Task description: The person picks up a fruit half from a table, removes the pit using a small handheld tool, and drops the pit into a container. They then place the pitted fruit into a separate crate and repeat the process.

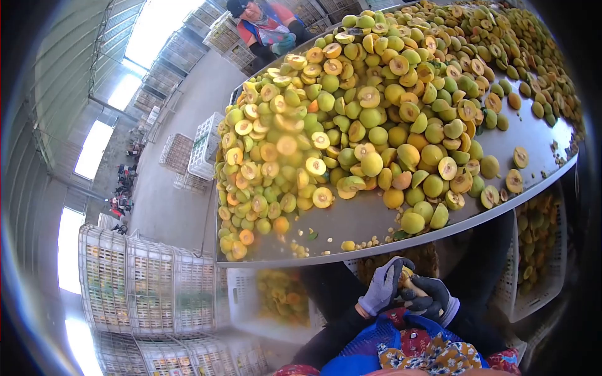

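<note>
In front of my body, below the table edge, my gloved hands come together around a small yellow fruit. My left hand, in a grey glove with dark fingers, is closed on one side of it. From the other side, my right hand has its dark gloved fingers curled against a pale yellow part; whether this is the same fruit I cannot tell. Above them, the metal table bears a large heap of green and yellow stone fruit, many cut in half. Small pale pits are scattered along its near edge.
Crates of fruit stand below the table, one at the right and one at the left. Stacked white crates rise at the left. Across the table is another person wearing gloves. More crates sit on the floor beyond.
</note>
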Demonstrator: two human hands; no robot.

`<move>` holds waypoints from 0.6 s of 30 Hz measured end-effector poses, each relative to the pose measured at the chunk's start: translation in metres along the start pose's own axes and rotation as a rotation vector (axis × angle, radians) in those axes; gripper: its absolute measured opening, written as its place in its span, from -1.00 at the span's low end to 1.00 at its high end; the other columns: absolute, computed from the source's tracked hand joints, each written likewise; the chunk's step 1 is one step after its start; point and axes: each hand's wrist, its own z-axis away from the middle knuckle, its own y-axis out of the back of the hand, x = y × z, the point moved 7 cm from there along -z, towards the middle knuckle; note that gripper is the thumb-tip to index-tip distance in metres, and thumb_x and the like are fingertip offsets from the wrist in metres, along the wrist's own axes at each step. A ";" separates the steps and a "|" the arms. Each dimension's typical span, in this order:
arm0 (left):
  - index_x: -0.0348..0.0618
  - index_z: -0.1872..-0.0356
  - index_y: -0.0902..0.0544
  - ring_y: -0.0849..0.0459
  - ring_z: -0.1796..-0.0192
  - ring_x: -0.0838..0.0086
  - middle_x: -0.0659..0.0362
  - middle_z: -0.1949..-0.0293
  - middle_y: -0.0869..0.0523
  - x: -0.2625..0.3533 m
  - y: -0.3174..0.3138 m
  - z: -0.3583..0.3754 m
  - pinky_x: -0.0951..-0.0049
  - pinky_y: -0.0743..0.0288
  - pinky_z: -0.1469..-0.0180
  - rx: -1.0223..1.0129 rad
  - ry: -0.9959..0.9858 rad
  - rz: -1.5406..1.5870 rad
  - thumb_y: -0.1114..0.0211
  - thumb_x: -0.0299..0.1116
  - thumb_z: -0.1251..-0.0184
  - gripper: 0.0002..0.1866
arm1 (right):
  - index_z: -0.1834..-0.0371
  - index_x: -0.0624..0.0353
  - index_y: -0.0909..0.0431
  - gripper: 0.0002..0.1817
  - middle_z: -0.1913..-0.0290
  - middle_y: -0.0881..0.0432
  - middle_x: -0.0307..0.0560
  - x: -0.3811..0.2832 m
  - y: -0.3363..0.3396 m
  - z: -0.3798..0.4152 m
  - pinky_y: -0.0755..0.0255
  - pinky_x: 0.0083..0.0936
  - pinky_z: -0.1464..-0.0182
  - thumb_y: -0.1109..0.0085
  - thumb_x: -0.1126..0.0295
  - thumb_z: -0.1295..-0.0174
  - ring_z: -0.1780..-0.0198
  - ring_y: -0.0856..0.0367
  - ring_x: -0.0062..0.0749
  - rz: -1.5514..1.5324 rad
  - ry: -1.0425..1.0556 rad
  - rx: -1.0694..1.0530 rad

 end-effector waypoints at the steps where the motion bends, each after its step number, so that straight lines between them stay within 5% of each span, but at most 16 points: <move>1: -0.28 0.06 -0.58 -0.61 0.14 0.52 0.13 0.21 -0.67 0.000 -0.001 -0.002 0.47 -0.48 -0.03 -0.016 -0.011 -0.029 0.12 -0.20 -0.65 -0.62 | 0.16 0.20 -0.43 -0.59 0.69 -0.30 -0.29 -0.004 0.001 -0.002 -0.08 -0.74 0.82 0.04 0.00 -0.48 0.82 -0.17 -0.72 -0.027 0.026 0.032; 6: -0.24 0.04 -0.58 -0.67 0.17 0.47 0.15 0.19 -0.68 -0.010 0.013 -0.019 0.47 -0.56 0.04 -0.010 -0.144 -0.382 0.05 -0.21 -0.61 -0.68 | 0.17 0.24 -0.47 -0.55 0.66 -0.37 -0.26 -0.003 -0.011 -0.001 -0.21 -0.66 0.74 0.07 -0.01 -0.50 0.79 -0.25 -0.67 0.263 0.047 -0.041; 8: -0.22 0.04 -0.57 -0.69 0.18 0.45 0.16 0.19 -0.68 -0.010 0.020 -0.023 0.46 -0.60 0.07 0.028 -0.215 -0.512 0.02 -0.21 -0.59 -0.70 | 0.24 0.24 -0.47 -0.56 0.63 -0.38 -0.26 -0.004 -0.030 0.005 -0.21 -0.70 0.68 0.07 0.01 -0.51 0.74 -0.29 -0.67 0.532 0.237 0.082; 9: -0.20 0.05 -0.57 -0.69 0.18 0.38 0.12 0.21 -0.68 -0.019 0.028 -0.023 0.42 -0.58 0.09 0.088 -0.138 -0.369 -0.18 -0.24 -0.38 -0.73 | 0.23 0.25 -0.49 -0.56 0.61 -0.39 -0.26 -0.010 -0.034 0.011 -0.21 -0.71 0.65 0.06 0.03 -0.51 0.70 -0.30 -0.68 0.641 0.314 0.120; 11: -0.21 -0.02 -0.56 -0.68 0.23 0.40 0.12 0.24 -0.66 -0.032 0.034 -0.019 0.46 -0.57 0.16 0.253 0.233 0.354 -0.19 -0.34 -0.40 -0.75 | 0.21 0.23 -0.53 -0.57 0.58 -0.41 -0.26 -0.017 -0.037 0.022 -0.21 -0.71 0.60 0.05 0.03 -0.51 0.64 -0.32 -0.70 0.846 0.379 0.271; 14: -0.25 -0.05 -0.55 -0.68 0.27 0.46 0.14 0.19 -0.68 -0.007 0.055 0.004 0.48 -0.59 0.26 0.172 0.291 0.172 0.08 -0.10 -0.61 -0.59 | 0.24 0.17 -0.53 -0.56 0.57 -0.39 -0.31 -0.034 -0.034 0.027 -0.22 -0.71 0.54 0.07 -0.01 -0.51 0.58 -0.33 -0.73 1.311 0.523 0.424; 16: -0.28 -0.09 -0.53 -0.68 0.30 0.47 0.12 0.21 -0.68 0.044 0.081 0.026 0.50 -0.57 0.33 0.234 0.005 -0.668 0.02 -0.17 -0.58 -0.62 | 0.27 0.15 -0.51 -0.55 0.57 -0.39 -0.34 -0.043 -0.031 0.029 -0.22 -0.70 0.52 0.08 -0.02 -0.51 0.56 -0.32 -0.74 1.425 0.583 0.465; 18: -0.26 -0.15 -0.52 -0.69 0.18 0.27 0.01 0.13 -0.67 0.030 0.144 0.064 0.34 -0.58 0.17 0.395 0.126 -1.132 -0.07 -0.21 -0.53 -0.63 | 0.30 0.15 -0.50 -0.55 0.56 -0.38 -0.37 -0.046 -0.021 0.032 -0.21 -0.68 0.52 0.08 -0.03 -0.52 0.56 -0.30 -0.74 1.276 0.539 0.512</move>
